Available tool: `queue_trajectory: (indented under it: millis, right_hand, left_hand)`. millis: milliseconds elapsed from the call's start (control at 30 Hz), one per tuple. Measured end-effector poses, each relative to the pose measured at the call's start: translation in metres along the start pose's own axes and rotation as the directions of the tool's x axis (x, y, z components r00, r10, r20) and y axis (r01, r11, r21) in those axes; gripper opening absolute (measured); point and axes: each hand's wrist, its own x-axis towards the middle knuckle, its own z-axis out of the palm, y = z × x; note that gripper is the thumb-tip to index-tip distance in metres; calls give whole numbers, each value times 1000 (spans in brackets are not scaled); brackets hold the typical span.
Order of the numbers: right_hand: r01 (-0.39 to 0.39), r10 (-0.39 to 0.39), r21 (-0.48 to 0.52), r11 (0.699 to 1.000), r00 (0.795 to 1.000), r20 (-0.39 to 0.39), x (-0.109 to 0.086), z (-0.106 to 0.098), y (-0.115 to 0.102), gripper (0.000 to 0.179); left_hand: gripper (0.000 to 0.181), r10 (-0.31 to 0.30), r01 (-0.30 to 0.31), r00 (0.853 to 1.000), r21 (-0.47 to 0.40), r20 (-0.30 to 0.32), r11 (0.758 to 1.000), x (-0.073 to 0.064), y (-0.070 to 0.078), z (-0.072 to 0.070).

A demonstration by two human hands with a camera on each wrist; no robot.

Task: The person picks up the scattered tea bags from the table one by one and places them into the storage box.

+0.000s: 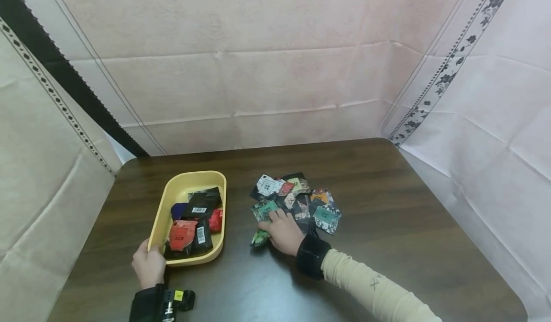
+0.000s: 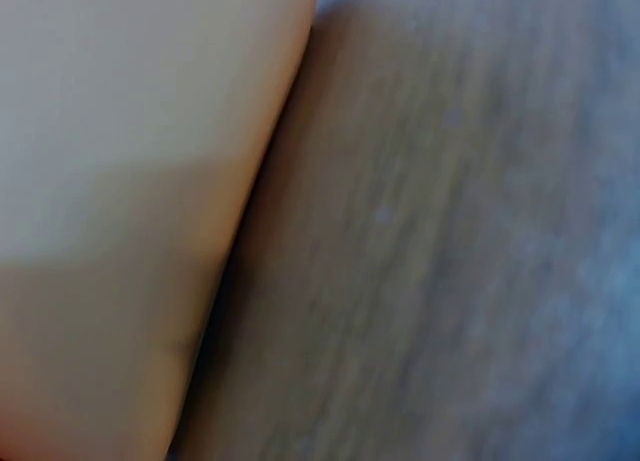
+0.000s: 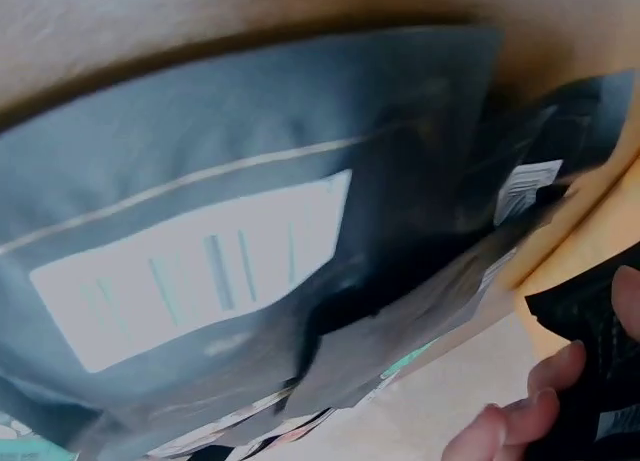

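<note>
While the left hand (image 1: 148, 265) holds the yellow tray (image 1: 160, 216) at its near left corner, with the thumb over the rim and the other fingers mostly hidden, the right hand (image 1: 284, 232) is at the left side of a loose pile of small packets (image 1: 301, 205). The right hand pinches a green packet (image 1: 259, 238) between thumb and fingers, and this packet is at the near left edge of the pile, on the side toward the tray. In the right wrist view, the side of it which we see is dark, and the fingers lie bent against it. In the same view, a big black packet with a white label (image 3: 200, 271) is close to the camera.

The tray stands on the brown table (image 1: 387, 216), to the left of the pile and apart from it. Inside it, a black packet (image 1: 206, 202) with a barcode, a red packet (image 1: 182, 235) and some others overlap one another. In the pile, a packet with a teal label (image 1: 326, 216) lies at the right edge, and one with a white label (image 1: 268, 185) lies at the far left. The left wrist view is blurred: I cannot tell what its pale shape is. Behind the table hangs a pale cloth (image 1: 258, 87)
</note>
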Motion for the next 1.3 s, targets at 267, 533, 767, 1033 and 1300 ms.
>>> queue_trajectory:
  millis: [267,533,767,1033,1300]
  right_hand:
    - [-10,11,7,1000,986,-164,35,-17,-26,47]
    - [-17,21,65,998,997,-73,82,-22,-79,66]
    - [24,-24,27,999,1000,-10,89,-15,-101,107]
    - [38,-29,135,990,998,-63,80,-15,-87,80]
    - [-1,12,134,991,997,-80,59,-6,-56,73]
  left_hand:
    - [35,21,-21,1000,-2,3,1000,-2,2,2]
    - [35,26,-26,999,-3,26,1000,-4,2,10]
    - [35,56,-56,998,5,16,998,-6,1,16]
    - [36,27,-28,999,-9,-16,1000,-3,2,10]
    - [37,-1,1,1000,7,-16,1000,0,0,0]
